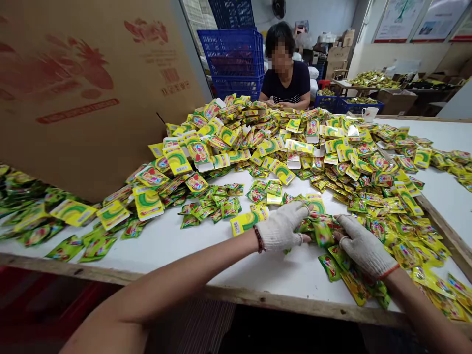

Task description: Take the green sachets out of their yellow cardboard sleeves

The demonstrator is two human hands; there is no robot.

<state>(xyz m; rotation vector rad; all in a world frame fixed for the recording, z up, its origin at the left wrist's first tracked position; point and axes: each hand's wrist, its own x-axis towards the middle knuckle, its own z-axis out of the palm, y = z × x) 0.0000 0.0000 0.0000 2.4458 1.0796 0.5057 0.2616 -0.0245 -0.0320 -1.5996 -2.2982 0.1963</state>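
My left hand (283, 225), in a white glove with bare fingertips, reaches over small green sachets (304, 226) near the middle of the table. Its thumb and fingers are apart. Facing it, my right hand (363, 246), gloved the same way, has its fingertips closed on a shiny green sachet (324, 232), which is blurred. More green sachets (330, 267) lie below and partly under the right palm. A flat yellow box (250, 221) rests beside my left wrist, and another yellow box (316, 202) lies just beyond the hands.
A large heap of yellow boxes (221, 132) covers the back of the white table (228, 268). Yellow sachets (416, 250) spread along the right, by a wooden strip (448, 233). A big carton (84, 132) stands left. A co-worker (285, 73) sits opposite, near blue crates (234, 56).
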